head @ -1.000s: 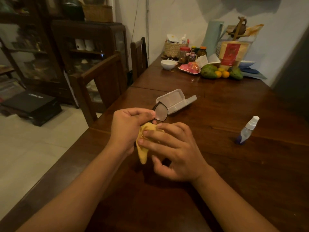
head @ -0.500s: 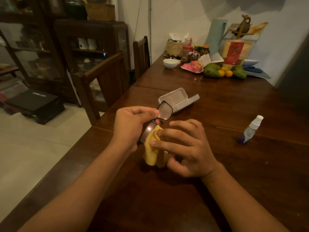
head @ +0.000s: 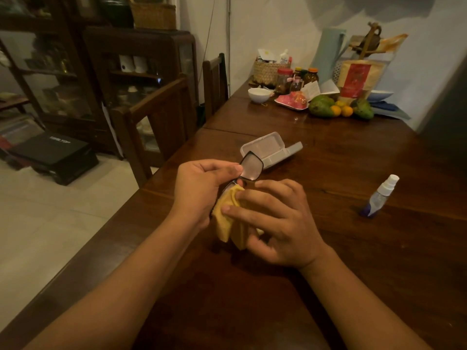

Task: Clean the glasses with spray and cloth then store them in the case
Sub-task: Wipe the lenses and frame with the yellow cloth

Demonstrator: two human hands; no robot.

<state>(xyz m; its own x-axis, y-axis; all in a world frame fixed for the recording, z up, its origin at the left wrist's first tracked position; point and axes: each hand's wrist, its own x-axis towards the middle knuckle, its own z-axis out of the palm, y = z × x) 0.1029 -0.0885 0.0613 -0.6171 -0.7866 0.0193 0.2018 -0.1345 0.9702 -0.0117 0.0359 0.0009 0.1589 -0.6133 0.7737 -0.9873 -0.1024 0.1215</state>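
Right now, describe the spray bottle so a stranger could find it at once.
Start at the long dark wooden table and look on its right side, beyond the right hand. The spray bottle sits there alone. It is small and clear, with a white nozzle and blue base, unlike the flat grey case.

We see a table (head: 379, 261) of dark polished wood, smooth with a soft sheen. The cloth (head: 226, 219) looks like matt yellow fabric. The glasses (head: 251, 165) have a glossy dark frame and clear lenses. The case (head: 265, 147) is pale, smooth plastic; the spray bottle (head: 379, 198) is clear plastic.
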